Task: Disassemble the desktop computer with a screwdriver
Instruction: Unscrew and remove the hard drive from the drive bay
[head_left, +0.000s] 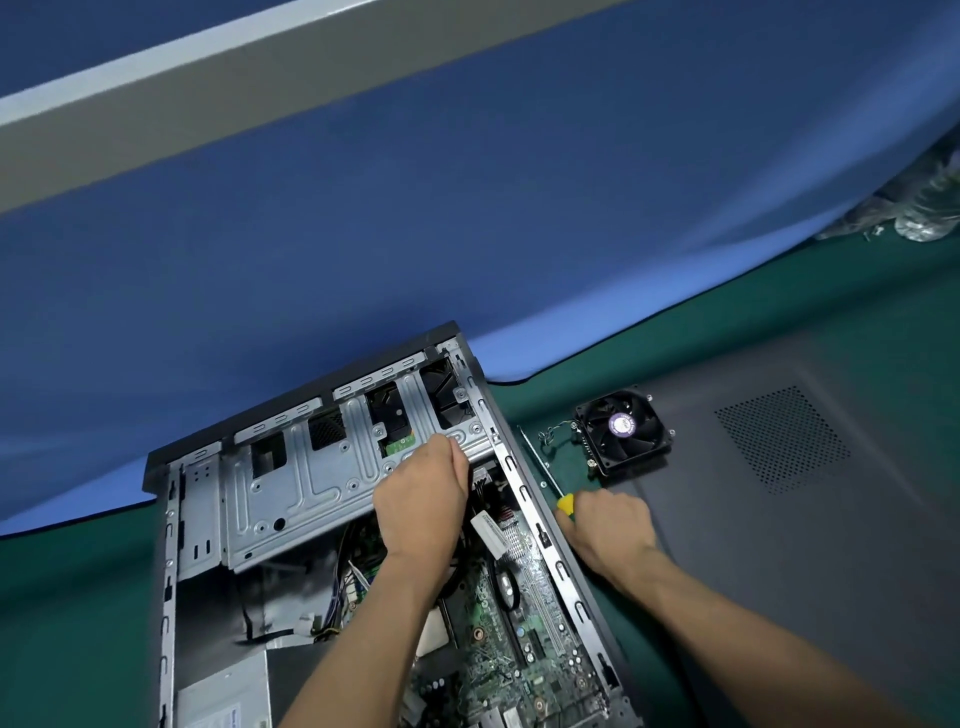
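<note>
The desktop computer (332, 519) is laid on its side on the green mat (78, 597), its side open and the inner parts exposed. The left hand (421, 504) is reached into the case, its fingers curled down at the lower edge of the silver drive cage (311, 483), just where a bundle of cables (480, 480) comes out. Whether a cable or the cage edge is being gripped cannot be told, since the fingertips are hidden behind the hand itself.

The right hand (610, 530) is set outside the case, just beside its right wall, fingers closed round the yellow handle of the screwdriver (550, 480). The thin shaft is seen running up and away from the hand, along the mat beside the case wall. The tip is not resolved clearly.

Inside the case, the green motherboard (514, 639) is shown below the left wrist. A black cooling fan (623, 428) is lying on the mat to the right, apart from the case, near the edge of the grey side panel (805, 519), which is lying flat with its perforated vent upward.
</note>
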